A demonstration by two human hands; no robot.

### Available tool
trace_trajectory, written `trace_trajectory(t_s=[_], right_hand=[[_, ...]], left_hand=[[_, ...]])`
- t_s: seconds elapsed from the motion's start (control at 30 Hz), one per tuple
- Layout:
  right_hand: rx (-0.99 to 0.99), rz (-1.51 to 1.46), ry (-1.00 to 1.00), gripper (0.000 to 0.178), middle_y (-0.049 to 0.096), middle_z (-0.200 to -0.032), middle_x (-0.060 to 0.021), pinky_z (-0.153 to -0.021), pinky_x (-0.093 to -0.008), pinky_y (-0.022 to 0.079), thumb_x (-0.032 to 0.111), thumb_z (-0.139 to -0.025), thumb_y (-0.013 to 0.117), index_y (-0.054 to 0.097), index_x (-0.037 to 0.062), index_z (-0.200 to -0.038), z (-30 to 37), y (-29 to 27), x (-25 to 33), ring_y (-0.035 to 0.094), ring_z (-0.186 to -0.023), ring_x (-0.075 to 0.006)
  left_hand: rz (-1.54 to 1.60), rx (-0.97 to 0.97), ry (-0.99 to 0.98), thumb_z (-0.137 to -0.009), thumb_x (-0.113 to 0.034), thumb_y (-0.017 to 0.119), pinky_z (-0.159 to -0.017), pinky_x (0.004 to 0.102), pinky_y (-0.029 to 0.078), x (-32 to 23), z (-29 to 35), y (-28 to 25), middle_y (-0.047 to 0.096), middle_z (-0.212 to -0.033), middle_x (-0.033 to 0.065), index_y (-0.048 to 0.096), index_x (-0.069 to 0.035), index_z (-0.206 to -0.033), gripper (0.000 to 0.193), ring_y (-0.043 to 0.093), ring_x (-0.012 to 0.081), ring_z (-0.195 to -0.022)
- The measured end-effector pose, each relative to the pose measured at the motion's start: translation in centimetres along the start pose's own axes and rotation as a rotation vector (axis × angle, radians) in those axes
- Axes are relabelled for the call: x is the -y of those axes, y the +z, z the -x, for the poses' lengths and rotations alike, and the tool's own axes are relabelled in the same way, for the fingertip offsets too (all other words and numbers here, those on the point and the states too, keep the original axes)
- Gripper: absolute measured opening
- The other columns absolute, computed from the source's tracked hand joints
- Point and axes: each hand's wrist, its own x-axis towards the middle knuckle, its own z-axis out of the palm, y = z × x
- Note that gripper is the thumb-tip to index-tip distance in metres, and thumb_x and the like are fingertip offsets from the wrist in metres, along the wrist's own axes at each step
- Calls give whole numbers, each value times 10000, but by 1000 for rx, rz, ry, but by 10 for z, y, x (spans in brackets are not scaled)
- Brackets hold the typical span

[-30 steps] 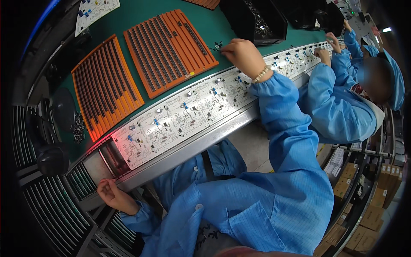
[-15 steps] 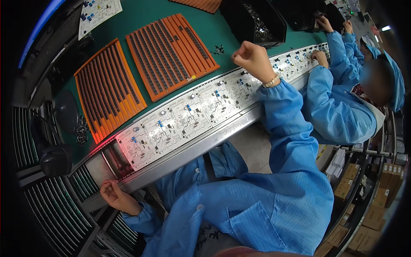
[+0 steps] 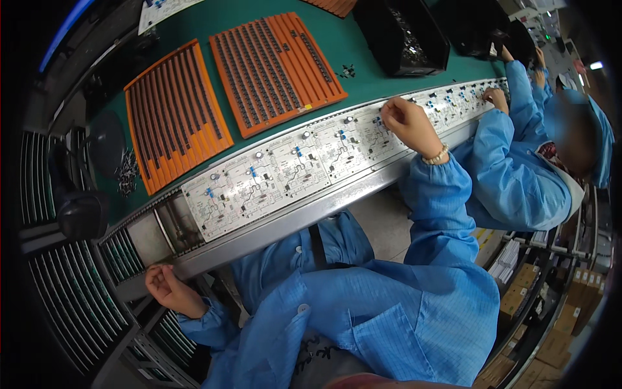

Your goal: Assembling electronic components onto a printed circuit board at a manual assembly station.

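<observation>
A row of white circuit boards point(image 3: 259, 185) lies along a metal rail before me, bearing blue parts, round capacitors and small dark parts. Over the boards, toward the right, is my right hand point(image 3: 413, 126), its thumb and fingertips pinched together. Whatever sits in that pinch is too small or hidden to make out. At the rail's near left end, beside the front edge, my left hand point(image 3: 172, 290) has its fingers curled in; I cannot see what they hold, if anything. Two orange trays point(image 3: 269, 71) with rows of small black parts lie behind the boards.
Small loose black parts point(image 3: 348, 71) lie on the green bench top by a black bin point(image 3: 414, 61) of parts. A dark scanner-like device point(image 3: 81, 217) stands at left. To my right a co-worker in blue point(image 3: 512, 152) reaches over the same line. Slotted racks point(image 3: 71, 305) fill the lower left.
My right hand has come down from beside the loose black parts to the boards, still pinched. My left hand has shifted slightly left. The red glow at the rail's left end has gone.
</observation>
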Motion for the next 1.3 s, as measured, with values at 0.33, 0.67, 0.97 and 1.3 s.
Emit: trace_trajectory(t_s=[0.33, 0.67, 0.97, 1.3], right_hand=[[57, 231, -83, 145, 670, -716, -114, -598, -252, 499, 24, -812, 699, 620, -1, -931, 10, 5, -2, 643, -629, -143], [205, 346, -57, 277, 643, -676, -120, -554, -283, 491, 7, -741, 758, 513, 9, -869, -15, -1, 10, 648, -618, -194], [211, 590, -129, 296, 654, -702, -158, -569, -328, 515, 36, -704, 775, 534, 4, -874, -20, 10, 24, 664, -635, -269], [236, 707, -84, 334, 662, -734, -161, -610, -357, 522, 43, -669, 802, 540, 6, -873, -20, 15, 30, 669, -695, -297]], left_hand=[[946, -438, -177, -922, -75, 586, -817, 313, 455, 228, 98, -337, 559, -935, 64, 535, -44, -980, 84, 532, 166, -851], [2431, -591, -253, -920, -142, 551, -834, 363, 450, 321, 155, -389, 536, -959, 75, 535, -75, -947, 74, 518, 198, -883], [2891, -936, -94, -938, -232, 517, -875, 386, 456, 347, 174, -375, 547, -1058, 95, 550, -84, -1044, 186, 532, 229, -972], [3353, -1344, 200, -958, -333, 479, -920, 411, 462, 380, 182, -366, 560, -1169, 118, 567, -93, -1151, 321, 546, 264, -1071]])
